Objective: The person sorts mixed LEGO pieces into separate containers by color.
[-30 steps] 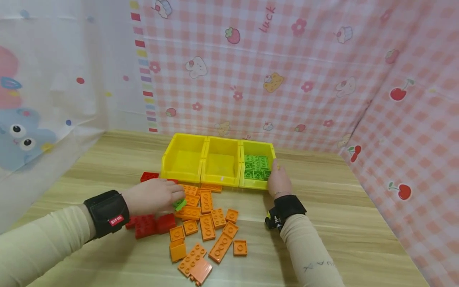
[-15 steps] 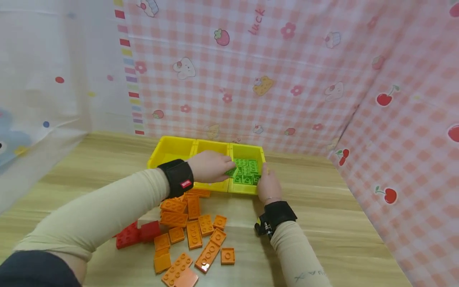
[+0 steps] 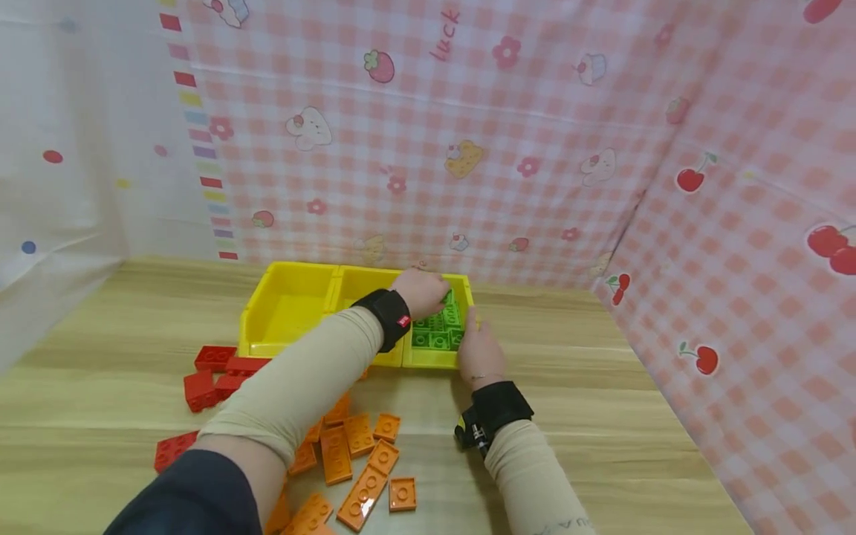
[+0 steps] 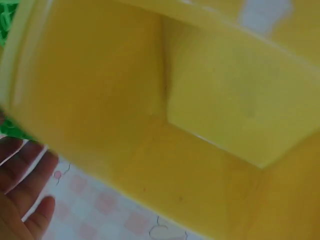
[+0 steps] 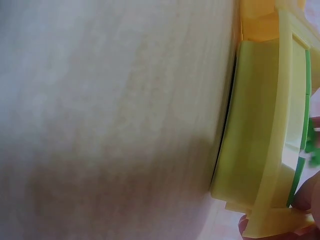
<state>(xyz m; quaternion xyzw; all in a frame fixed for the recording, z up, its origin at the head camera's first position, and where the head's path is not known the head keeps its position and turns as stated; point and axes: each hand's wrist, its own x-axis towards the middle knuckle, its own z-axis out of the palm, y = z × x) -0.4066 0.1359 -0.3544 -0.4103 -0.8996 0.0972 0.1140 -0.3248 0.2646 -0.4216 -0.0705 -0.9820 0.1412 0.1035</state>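
Observation:
My left hand is over the back of the right compartment of a yellow three-part storage bin. It pinches a green building brick, mostly covered by the fingers. Below lie several green bricks, side by side on the compartment floor. At the bin's right end, my right hand grips the side wall. The right wrist view shows its thumb inside the rim and fingertips outside. In the left wrist view, the left fingers reach past the compartment wall, with green just beyond them.
Several orange bricks lie scattered on the wooden table before the bin, partly under my left arm. Red bricks are grouped at the left. A pink checked cloth hangs behind the bin.
My left hand has carried the green brick from among the loose bricks, across the bin, into the right compartment. The right hand keeps its grip on the bin's end. The view has shifted rightward.

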